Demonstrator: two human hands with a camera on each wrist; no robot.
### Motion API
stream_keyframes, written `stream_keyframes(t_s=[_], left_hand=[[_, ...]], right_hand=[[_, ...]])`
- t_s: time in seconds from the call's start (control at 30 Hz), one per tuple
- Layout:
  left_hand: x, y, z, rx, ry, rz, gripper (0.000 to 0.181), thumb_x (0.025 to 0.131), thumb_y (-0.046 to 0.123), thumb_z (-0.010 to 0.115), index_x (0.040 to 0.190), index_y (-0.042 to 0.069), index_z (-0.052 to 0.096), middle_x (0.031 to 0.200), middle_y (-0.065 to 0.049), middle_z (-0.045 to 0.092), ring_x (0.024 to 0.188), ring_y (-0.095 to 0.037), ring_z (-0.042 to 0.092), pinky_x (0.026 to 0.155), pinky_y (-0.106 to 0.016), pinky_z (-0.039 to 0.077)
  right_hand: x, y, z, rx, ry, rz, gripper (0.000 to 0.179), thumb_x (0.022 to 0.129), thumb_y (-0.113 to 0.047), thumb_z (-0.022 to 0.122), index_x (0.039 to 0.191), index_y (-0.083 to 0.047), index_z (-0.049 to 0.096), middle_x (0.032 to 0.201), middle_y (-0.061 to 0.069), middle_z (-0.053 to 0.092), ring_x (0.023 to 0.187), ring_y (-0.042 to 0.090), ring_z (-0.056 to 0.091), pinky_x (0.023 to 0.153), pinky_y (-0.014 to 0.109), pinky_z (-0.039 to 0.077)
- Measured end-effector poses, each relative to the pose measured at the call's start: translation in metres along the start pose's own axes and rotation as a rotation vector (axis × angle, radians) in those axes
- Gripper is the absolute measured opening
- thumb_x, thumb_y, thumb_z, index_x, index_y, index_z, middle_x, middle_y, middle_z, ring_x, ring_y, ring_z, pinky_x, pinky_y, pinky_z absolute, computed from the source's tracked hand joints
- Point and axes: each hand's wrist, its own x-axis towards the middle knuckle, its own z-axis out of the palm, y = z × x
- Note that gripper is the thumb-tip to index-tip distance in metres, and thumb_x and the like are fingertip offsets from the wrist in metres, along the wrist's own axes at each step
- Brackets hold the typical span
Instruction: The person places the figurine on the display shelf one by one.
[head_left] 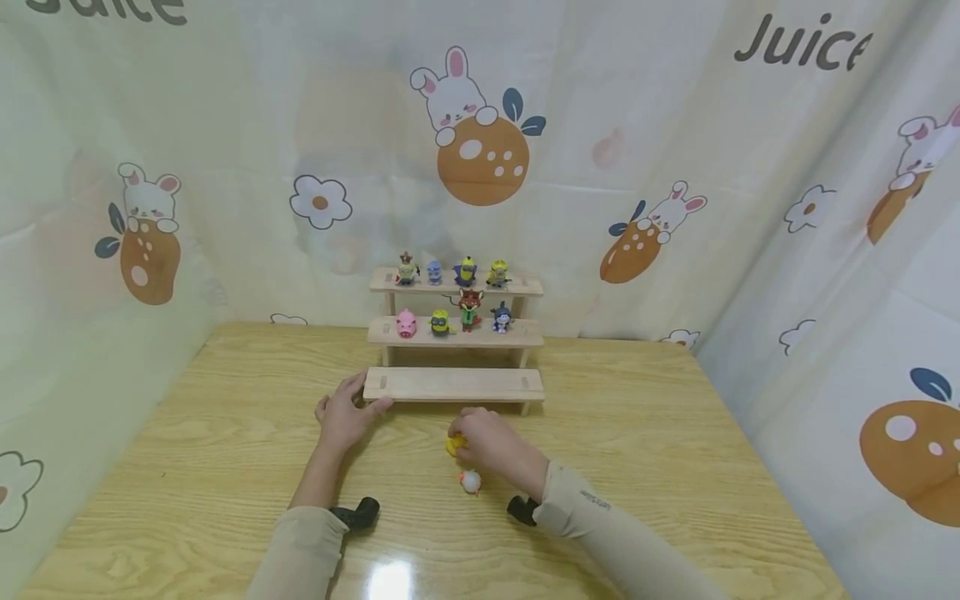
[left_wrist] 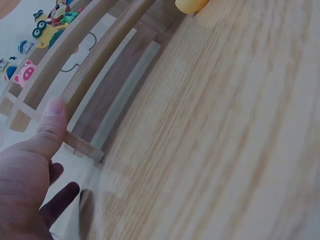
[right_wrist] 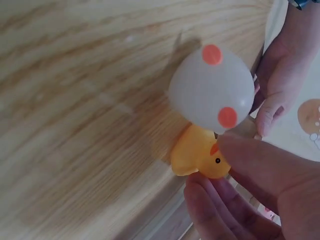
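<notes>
From the head view, the right hand (head_left: 491, 446) pinches a yellow duck (head_left: 455, 445) on the table (head_left: 225, 467), just in front of the wooden shelf (head_left: 454, 384). A white toy (head_left: 470, 481) sits near its wrist. The left hand (head_left: 347, 414) rests relaxed against the shelf's lowest step.

The left wrist view shows its thumb (left_wrist: 52, 127) straight beside the shelf (left_wrist: 90, 107).

The right wrist view shows fingers (right_wrist: 250, 160) gripping the duck (right_wrist: 197, 156), the white toy (right_wrist: 211, 87) just beside it.

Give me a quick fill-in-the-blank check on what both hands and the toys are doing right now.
1. The right hand pinches a small ____ duck toy.
2. The left hand rests against the ____ step of the wooden stand.
3. That step carries ____ figures.
4. The white round toy has ____ spots.

Missing words: yellow; lowest; no; orange
</notes>
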Motion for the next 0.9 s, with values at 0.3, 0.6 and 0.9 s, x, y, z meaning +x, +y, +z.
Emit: stream_keyframes(t_s=[0.3,0.6,0.9], left_hand=[[0.000,0.000,-0.001,-0.010,0.000,0.002,0.086,0.078,0.052,0.071,0.146,0.010,0.038,0.147,-0.014,0.042,0.135,-0.036,0.039,0.109,-0.062,-0.003],[0.002,0.000,-0.001,-0.006,-0.005,-0.002,0.084,0.079,0.051,0.071,0.145,0.011,0.039,0.147,-0.013,0.043,0.135,-0.035,0.038,0.110,-0.061,-0.004],[0.001,0.000,0.000,0.010,-0.001,0.000,0.082,0.080,0.051,0.069,0.145,0.010,0.040,0.146,-0.013,0.043,0.135,-0.034,0.039,0.110,-0.061,-0.003]], right_hand=[[0.007,-0.001,0.001,-0.059,0.031,-0.028,0.016,0.082,-0.013,0.074,0.097,-0.009,0.074,0.091,0.002,0.070,0.084,0.017,0.062,0.074,0.032,0.051],[0.028,-0.010,-0.016,-0.053,0.102,-0.027,0.017,0.082,-0.016,0.074,0.097,-0.007,0.074,0.090,0.003,0.072,0.082,0.015,0.066,0.073,0.027,0.054],[0.065,-0.020,-0.030,0.016,0.222,0.004,0.022,0.086,-0.020,0.071,0.104,-0.008,0.073,0.098,0.006,0.073,0.082,0.012,0.069,0.069,0.022,0.055]])
